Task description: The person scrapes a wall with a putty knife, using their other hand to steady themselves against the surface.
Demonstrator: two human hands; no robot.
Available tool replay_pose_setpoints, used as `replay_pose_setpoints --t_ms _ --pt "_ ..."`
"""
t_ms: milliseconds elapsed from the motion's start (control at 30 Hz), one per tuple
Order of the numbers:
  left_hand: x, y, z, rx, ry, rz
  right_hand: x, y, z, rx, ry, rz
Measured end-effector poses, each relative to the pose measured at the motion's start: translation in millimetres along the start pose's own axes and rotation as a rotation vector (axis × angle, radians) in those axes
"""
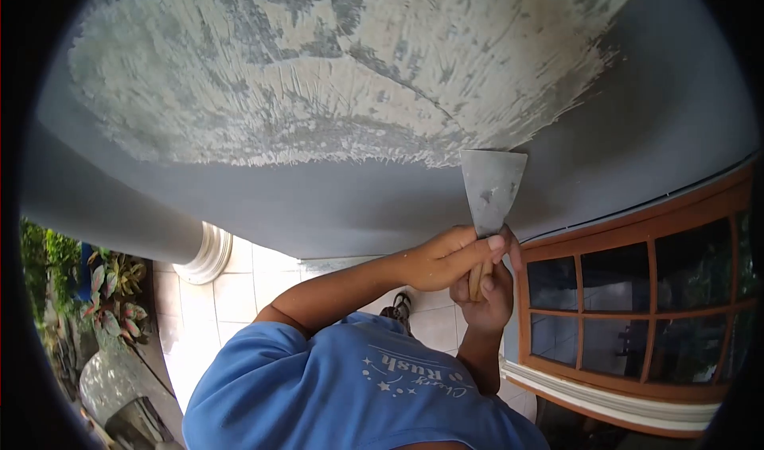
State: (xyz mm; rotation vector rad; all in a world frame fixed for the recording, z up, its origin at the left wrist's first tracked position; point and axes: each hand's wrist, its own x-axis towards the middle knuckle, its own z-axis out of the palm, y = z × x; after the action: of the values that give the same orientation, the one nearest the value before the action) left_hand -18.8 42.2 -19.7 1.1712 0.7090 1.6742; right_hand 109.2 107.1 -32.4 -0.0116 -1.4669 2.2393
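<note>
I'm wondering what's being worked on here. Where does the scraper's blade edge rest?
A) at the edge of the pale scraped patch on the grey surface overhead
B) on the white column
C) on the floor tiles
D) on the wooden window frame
A: the scraper, gripped by the left hand and the right hand, meets the lower edge of the pale scraped patch, well apart from the window frame.
</note>
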Motion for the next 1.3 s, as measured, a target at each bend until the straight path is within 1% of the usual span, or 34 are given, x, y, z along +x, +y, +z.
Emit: replay_pose_setpoints --t_ms 33,67,133,167,267,300,367,400,467,500,533,567,600,633,667,767,833,867,933,967,1067,1167,1233,1300 --pt "3 -3 5 -0.038 0.018 0.022 -2 -1 -4 0.045 -0.009 0.035" --pt "7 -4 8 -0.07 0.036 0.05 -3 -4 -5 -0.028 0.015 0.03" --pt "8 -12 26 -0.033 0.152 0.091 -3 -14 -6 -0.175 0.064 0.027" --pt "8 -17 35 -0.011 0.209 0.111 -4 -20 -5 -0.383 0.105 -0.018" --pt "12 -29 48 -0.113 0.288 0.19 3 -18 -30 -0.72 0.007 -0.23" --pt "14 -31 53 -0.094 0.342 0.258 8 -18 -31 -0.812 -0.006 -0.33" --pt "23 -20 50 -0.128 0.476 0.27 25 -28 -24 -0.867 -0.071 -0.407" --pt "26 -15 50 -0.145 0.547 0.279 27 -38 -22 -0.795 -0.111 -0.311" --pt "29 -13 61 -0.123 0.591 0.282 32 -55 -19 -0.653 -0.192 -0.138" --pt "30 -14 70 -0.103 0.6 0.272 27 -58 -16 -0.66 -0.183 -0.246" --pt "30 -16 78 -0.082 0.609 0.263 17 -59 -19 -0.664 -0.158 -0.23" --pt "38 -26 84 -0.136 0.57 0.273 11 -58 -35 -0.661 -0.131 -0.23" --pt "40 -25 79 -0.139 0.569 0.258 10 -59 -35 -0.666 -0.106 -0.213" --pt "40 -29 73 -0.153 0.573 0.236 16 -59 -35 -0.752 -0.159 -0.271" --pt "38 -34 73 -0.18 0.579 0.202 17 -60 -34 -0.753 -0.183 -0.258" --pt "38 -32 77 -0.224 0.595 0.233 17 -61 -39 -0.721 -0.216 -0.203" --pt "37 -37 80 -0.137 0.627 0.243 17 -56 -47 -0.65 -0.213 -0.161" --pt "37 -38 80 -0.089 0.639 0.255 15 -56 -48 -0.674 -0.21 -0.209" --pt "41 -32 82 -0.13 0.625 0.307 14 -58 -47 -0.72 -0.209 -0.318" --pt "42 -31 83 -0.156 0.619 0.324 18 -58 -44 -0.742 -0.193 -0.32" --pt "48 -38 63 -0.19 0.524 0.291 33 -60 -36 -0.807 -0.173 -0.337" --pt "52 -43 63 -0.151 0.574 0.323 33 -59 -46 -0.825 -0.196 -0.356" --pt "53 -49 68 -0.148 0.571 0.333 36 -61 -51 -0.806 -0.22 -0.372" --pt "57 -43 61 -0.159 0.538 0.381 39 -56 -44 -0.823 -0.166 -0.475"
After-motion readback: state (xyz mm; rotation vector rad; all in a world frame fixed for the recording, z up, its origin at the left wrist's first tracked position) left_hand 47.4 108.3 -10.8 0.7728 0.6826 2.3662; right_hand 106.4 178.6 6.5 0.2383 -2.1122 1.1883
